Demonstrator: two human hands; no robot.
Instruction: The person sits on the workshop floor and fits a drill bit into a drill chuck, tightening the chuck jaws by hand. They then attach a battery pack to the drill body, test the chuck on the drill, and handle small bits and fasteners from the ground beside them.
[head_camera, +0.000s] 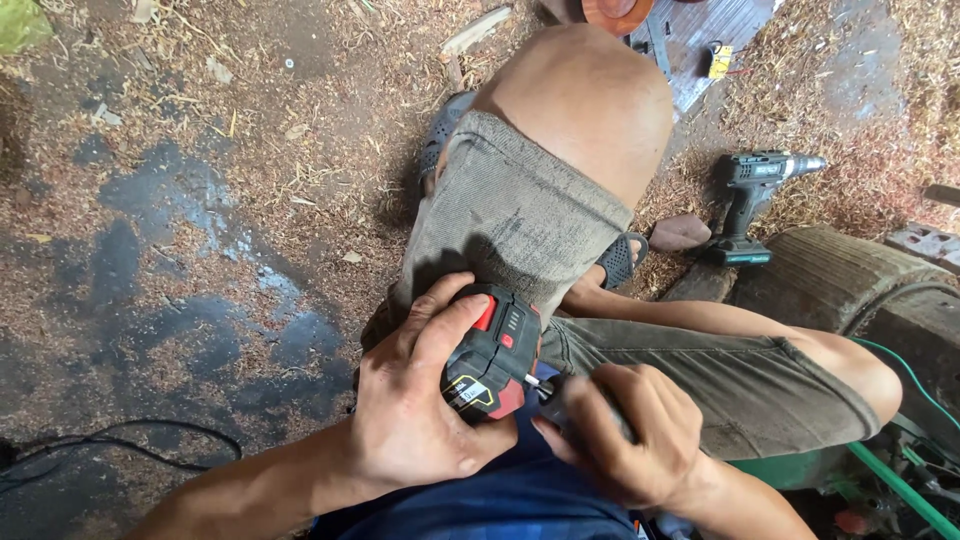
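My left hand (415, 400) grips a black and red battery pack (492, 352) held over my lap, thumb lying across its top. My right hand (625, 430) is closed around a dark tool body (560, 395) that meets the pack at a small metal part; most of that tool is hidden under my fingers. Both hands sit just below my bent left knee (585, 95), which wears grey shorts (510, 215).
A dark green cordless drill (752, 200) stands on the sawdust-covered ground at the right, by a round wooden block (830, 275). A black cable (120, 440) lies at lower left. Sandals (620, 258), green pipes (900, 485) and wet patches are about.
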